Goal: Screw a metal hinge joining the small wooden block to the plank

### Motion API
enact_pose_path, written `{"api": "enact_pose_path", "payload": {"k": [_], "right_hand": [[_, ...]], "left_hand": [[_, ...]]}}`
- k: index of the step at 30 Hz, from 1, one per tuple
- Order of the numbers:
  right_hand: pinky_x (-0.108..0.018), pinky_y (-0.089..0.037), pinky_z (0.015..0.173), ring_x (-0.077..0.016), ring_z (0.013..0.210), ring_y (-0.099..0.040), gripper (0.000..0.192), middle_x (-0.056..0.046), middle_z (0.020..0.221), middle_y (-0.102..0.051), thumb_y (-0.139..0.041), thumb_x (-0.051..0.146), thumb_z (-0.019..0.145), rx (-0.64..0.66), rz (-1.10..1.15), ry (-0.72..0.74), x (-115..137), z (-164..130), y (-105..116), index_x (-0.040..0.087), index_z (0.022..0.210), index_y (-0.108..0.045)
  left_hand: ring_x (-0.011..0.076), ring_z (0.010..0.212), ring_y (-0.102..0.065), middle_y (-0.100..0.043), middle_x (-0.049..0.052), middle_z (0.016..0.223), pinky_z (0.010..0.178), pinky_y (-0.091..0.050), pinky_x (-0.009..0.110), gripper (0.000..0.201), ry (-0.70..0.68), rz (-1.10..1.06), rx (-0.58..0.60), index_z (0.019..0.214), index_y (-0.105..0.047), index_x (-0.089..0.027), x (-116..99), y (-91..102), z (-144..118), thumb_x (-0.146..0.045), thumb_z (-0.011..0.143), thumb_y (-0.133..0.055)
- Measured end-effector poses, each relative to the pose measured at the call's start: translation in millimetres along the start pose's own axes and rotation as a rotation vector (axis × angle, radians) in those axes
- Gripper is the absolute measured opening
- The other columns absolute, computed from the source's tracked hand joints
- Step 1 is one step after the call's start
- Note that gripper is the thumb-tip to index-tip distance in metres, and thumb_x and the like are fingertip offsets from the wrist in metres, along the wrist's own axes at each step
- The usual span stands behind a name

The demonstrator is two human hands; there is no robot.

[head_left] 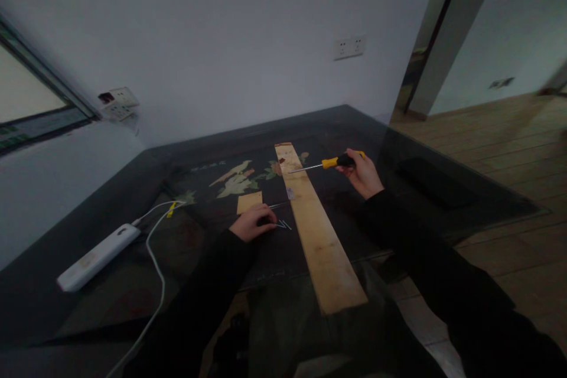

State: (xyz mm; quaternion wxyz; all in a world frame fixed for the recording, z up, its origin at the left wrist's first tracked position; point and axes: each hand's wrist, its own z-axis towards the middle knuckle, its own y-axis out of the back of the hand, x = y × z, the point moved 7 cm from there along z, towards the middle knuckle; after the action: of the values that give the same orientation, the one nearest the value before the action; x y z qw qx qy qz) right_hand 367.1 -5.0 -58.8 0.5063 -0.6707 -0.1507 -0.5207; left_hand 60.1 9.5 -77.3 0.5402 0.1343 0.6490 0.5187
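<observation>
My right hand point(362, 175) is closed around the yellow and black handle of a screwdriver point(332, 163). Its thin metal shaft points left, and the tip is over the upper part of a long wooden board point(322, 234). The board lies lengthwise on the dark table, its near end jutting past the front edge. Left of it, my left hand point(253, 222) rests low with curled fingers, right beside a few small metal screws point(284, 224). What those fingers pinch, if anything, is too small to tell. A thin metal rod point(279, 205) lies between that hand and the board.
A small square wooden piece point(249, 201) is just behind my left hand. On the left, a white power strip point(98, 257) and its white cable point(156, 266) lie on the dark table point(212, 142). A flat dark object point(436, 180) sits at the right.
</observation>
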Motion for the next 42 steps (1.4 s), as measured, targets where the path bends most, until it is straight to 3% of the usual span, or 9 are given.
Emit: {"api": "enact_pose_path", "payload": {"k": [9, 17, 25, 29, 35, 42], "right_hand": [[-0.018, -0.053, 0.044, -0.0077, 0.047, -0.058, 0.017, 0.003, 0.064, -0.058, -0.065, 0.026, 0.074, -0.013, 0.007, -0.015, -1, 1, 1, 0.018, 0.077, -0.051], [-0.018, -0.051, 0.043, -0.0087, 0.044, -0.059, 0.016, 0.002, 0.063, -0.059, -0.065, 0.026, 0.074, 0.001, 0.012, -0.005, 0, 0, -1, 0.017, 0.077, -0.052], [-0.018, -0.051, 0.043, -0.0079, 0.045, -0.058, 0.018, 0.003, 0.062, -0.059, -0.065, 0.028, 0.074, 0.0, 0.012, 0.003, 2, -1, -3, 0.018, 0.076, -0.051], [-0.018, -0.051, 0.042, -0.0083, 0.044, -0.058, 0.018, 0.003, 0.062, -0.059, -0.066, 0.027, 0.073, -0.01, 0.019, -0.01, 2, -1, -2, 0.018, 0.077, -0.052], [-0.018, -0.052, 0.043, -0.0078, 0.045, -0.058, 0.021, 0.003, 0.062, -0.058, -0.068, 0.03, 0.072, -0.017, 0.014, 0.003, 4, 1, -1, 0.019, 0.079, -0.052], [-0.018, -0.05, 0.041, -0.0081, 0.043, -0.058, 0.021, 0.003, 0.061, -0.059, -0.068, 0.029, 0.071, -0.005, 0.037, 0.022, 5, 1, -1, 0.018, 0.079, -0.053]], "left_hand": [[0.0159, 0.076, -0.059, -0.064, 0.004, 0.078, 0.074, -0.044, 0.026, 0.017, 0.09, -0.14, 0.008, 0.082, -0.063, -0.017, 3, 1.3, -2, -0.033, 0.081, -0.059], [0.0159, 0.076, -0.059, -0.065, 0.004, 0.08, 0.074, -0.045, 0.027, 0.018, 0.156, -0.205, -0.115, 0.083, -0.064, -0.016, 10, 6.5, -1, -0.033, 0.081, -0.06], [0.0173, 0.079, -0.064, -0.067, 0.006, 0.086, 0.076, -0.05, 0.029, 0.022, 0.255, -0.412, -0.418, 0.088, -0.064, -0.015, 17, 21.1, 1, -0.034, 0.077, -0.063], [0.0167, 0.076, -0.065, -0.067, 0.004, 0.085, 0.073, -0.052, 0.029, 0.02, 0.195, -0.43, -0.531, 0.09, -0.062, -0.016, 8, 24.0, 19, -0.033, 0.078, -0.062], [0.0153, 0.078, -0.062, -0.066, 0.005, 0.087, 0.073, -0.05, 0.028, 0.016, 0.055, -0.232, -0.682, 0.096, -0.061, -0.016, -16, 24.6, 49, -0.022, 0.083, -0.056], [0.0156, 0.078, -0.061, -0.065, 0.004, 0.085, 0.075, -0.049, 0.029, 0.01, -0.063, 0.068, -0.679, 0.093, -0.062, -0.016, -27, 16.3, 48, -0.017, 0.085, -0.056]]}}
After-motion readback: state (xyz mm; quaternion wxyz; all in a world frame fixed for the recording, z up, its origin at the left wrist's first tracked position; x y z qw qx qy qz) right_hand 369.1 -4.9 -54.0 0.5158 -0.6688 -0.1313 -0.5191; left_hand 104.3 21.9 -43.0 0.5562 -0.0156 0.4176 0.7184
